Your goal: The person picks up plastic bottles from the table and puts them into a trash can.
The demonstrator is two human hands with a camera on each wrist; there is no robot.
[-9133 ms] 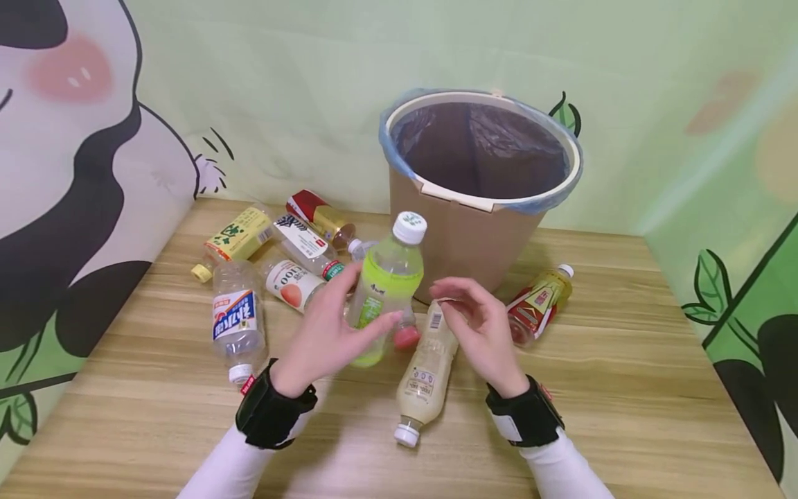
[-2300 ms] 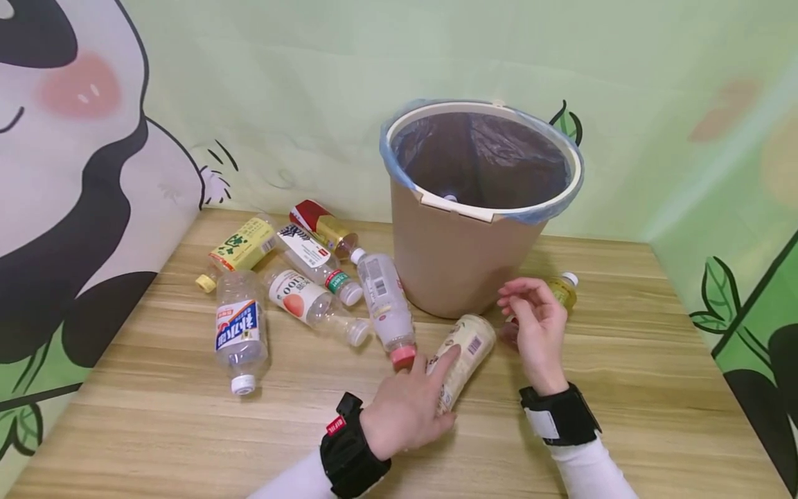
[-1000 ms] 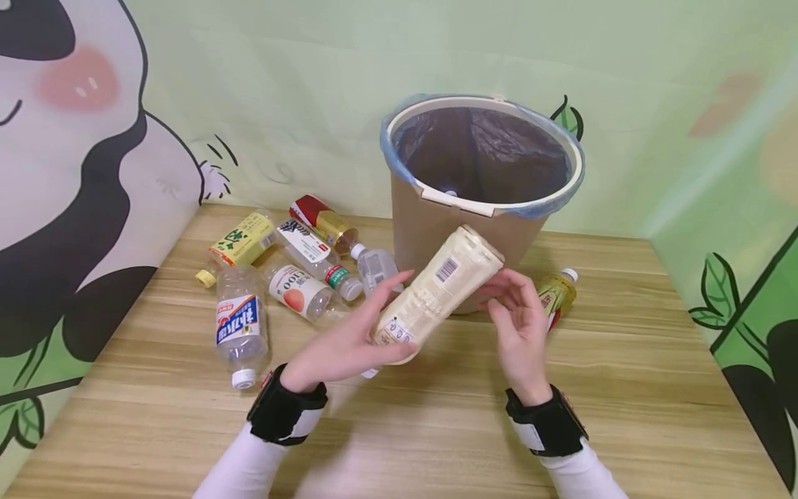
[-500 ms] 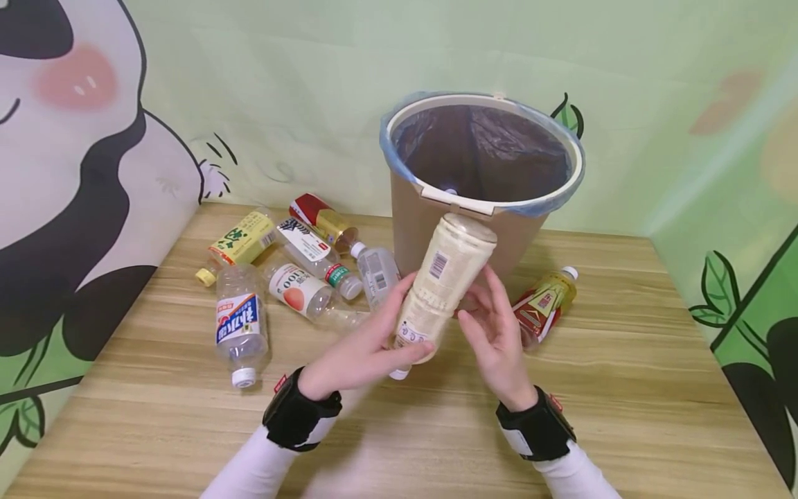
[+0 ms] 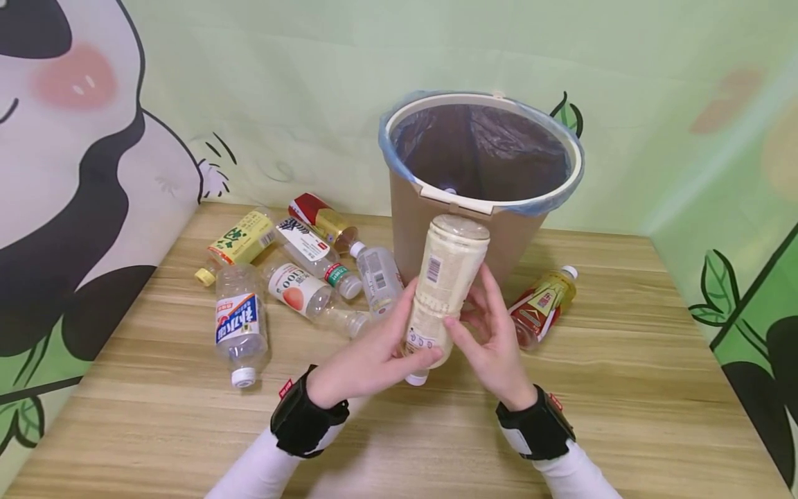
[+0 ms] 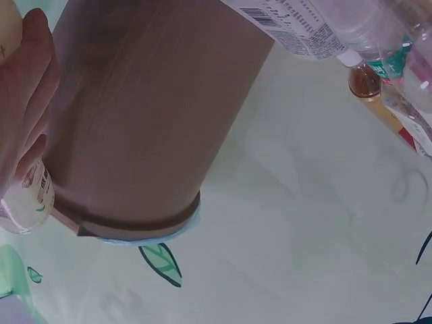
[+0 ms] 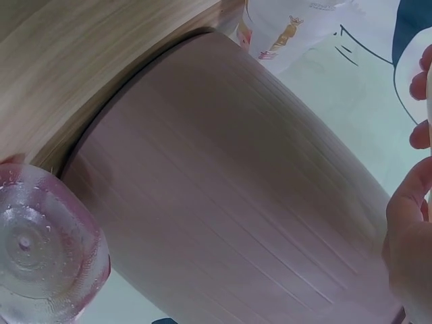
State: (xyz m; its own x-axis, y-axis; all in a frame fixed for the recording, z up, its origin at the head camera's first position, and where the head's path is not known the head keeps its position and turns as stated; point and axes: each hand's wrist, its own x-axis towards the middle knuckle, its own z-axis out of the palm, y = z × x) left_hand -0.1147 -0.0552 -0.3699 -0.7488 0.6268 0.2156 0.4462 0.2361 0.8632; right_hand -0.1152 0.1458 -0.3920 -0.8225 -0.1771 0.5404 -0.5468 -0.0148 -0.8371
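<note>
Over the last half second, the cream bottle (image 5: 451,270) has tipped more upright, base up and cap down, and shifted slightly towards 9 o'clock. It is off the table, in front of the bin (image 5: 408,215), whose mouth lies towards 12 o'clock. The left hand (image 5: 368,353) grips its lower part; the right hand (image 5: 495,346) pinches it from 3 o'clock, thumb across the front.

The step in hand looks like turning the bottle over in both hands; the next move seems to call for a steady hold and, if it is bound for the bin, a lift over the rim.

The bin's liner (image 5: 508,132) holds at least a small pale thing at 7 o'clock, perhaps a cap; deeper contents are hidden. How full the cream bottle is, I cannot tell. Six bottles lie between 8 and 11 o'clock, among them a peach-label bottle (image 5: 296,287); a red-label bottle (image 5: 542,305) lies at 3 o'clock.
</note>
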